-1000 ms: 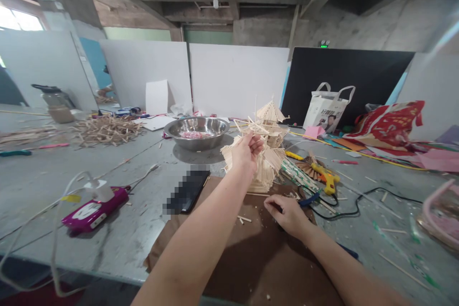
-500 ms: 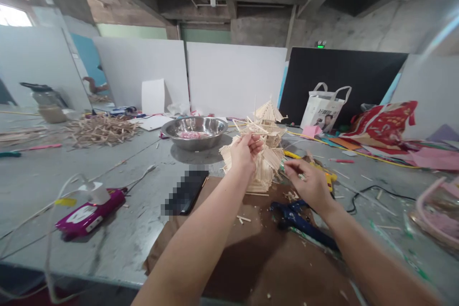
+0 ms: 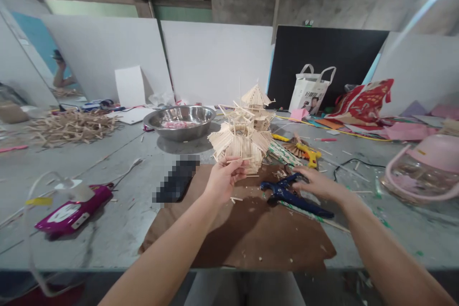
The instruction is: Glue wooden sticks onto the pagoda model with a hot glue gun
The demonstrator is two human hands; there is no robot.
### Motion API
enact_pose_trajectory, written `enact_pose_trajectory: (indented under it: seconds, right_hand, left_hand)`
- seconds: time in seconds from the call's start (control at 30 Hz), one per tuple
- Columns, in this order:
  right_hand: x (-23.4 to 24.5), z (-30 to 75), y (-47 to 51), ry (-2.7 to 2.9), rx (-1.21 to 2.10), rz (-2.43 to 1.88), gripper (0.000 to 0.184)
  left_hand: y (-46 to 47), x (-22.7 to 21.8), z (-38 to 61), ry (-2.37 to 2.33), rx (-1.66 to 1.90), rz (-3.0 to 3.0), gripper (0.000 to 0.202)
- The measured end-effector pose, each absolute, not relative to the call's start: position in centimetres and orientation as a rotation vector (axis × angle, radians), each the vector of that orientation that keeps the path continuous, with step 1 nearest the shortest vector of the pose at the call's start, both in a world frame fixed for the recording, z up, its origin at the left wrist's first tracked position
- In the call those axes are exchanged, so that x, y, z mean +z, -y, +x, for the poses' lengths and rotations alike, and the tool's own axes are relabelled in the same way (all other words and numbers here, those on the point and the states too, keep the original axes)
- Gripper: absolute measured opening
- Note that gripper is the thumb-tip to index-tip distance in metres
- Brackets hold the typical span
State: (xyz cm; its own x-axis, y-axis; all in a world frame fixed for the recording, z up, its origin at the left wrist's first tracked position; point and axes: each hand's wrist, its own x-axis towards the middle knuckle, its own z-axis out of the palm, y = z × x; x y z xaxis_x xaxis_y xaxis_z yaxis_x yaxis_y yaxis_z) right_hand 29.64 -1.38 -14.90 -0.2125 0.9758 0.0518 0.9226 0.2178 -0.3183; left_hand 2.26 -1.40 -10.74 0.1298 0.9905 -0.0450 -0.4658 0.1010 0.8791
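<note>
My left hand is closed, pinching a thin wooden stick crosswise between thumb and fingers. Just behind it stands a small pagoda-like model built of pale sticks, with sloping roofs and a pointed tower. To the right, my right hand reaches over the blue pliers, its fingers apart around the upper handle; whether they touch it is unclear. The pliers lie with jaws to the left on a brown sheet, among loose stick offcuts.
A steel bowl sits behind a phone. At left are a purple power strip and a stick pile. A yellow glue gun, its cord, green-white wrappers and a clear pink-lidded container occupy the right side.
My left hand has come down and nearer, from the model's upper part to its front base. My right hand has lowered to the pliers, its pinched fingers spreading. The view has tilted downward.
</note>
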Motion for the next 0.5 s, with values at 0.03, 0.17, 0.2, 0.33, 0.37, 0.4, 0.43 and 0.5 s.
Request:
enact_pose_trajectory:
  seconds: [0.03, 0.17, 0.2, 0.33, 0.37, 0.4, 0.43, 0.5]
  right_hand:
    - [-15.0, 30.0, 0.9, 2.154, 0.263, -1.874, 0.045]
    - [-15.1, 30.9, -1.0, 1.881, 0.138, -2.110, 0.033]
    - [-15.1, 31.1, -1.5, 1.830, 0.123, -2.154, 0.032]
    - [-15.1, 31.9, -3.1, 1.581, 0.073, -2.332, 0.037]
    - [-15.1, 32.1, -3.6, 1.525, 0.074, -2.364, 0.040]
    - [-15.1, 32.3, -4.0, 1.480, 0.083, -2.386, 0.044]
    - [-15.1, 32.5, -4.5, 1.448, 0.098, -2.396, 0.047]
    - [-15.2, 32.8, -5.3, 1.439, 0.147, -2.369, 0.050]
  left_hand:
    - [1.5, -11.3, 2.2, -0.826, 1.253, 0.864, 0.021]
    - [1.5, -13.5, 2.3, -0.952, 1.223, 0.944, 0.028]
    - [1.4, -13.9, 2.3, -0.969, 1.202, 0.955, 0.030]
    - [1.3, -14.8, 2.2, -0.964, 1.147, 0.969, 0.031]
    - [1.3, -14.8, 2.1, -0.957, 1.140, 0.968, 0.031]
    - [1.3, -14.8, 2.0, -0.950, 1.135, 0.967, 0.031]
    - [1.2, -14.8, 1.9, -0.942, 1.134, 0.964, 0.031]
    - [1.2, -14.7, 1.6, -0.929, 1.139, 0.958, 0.031]
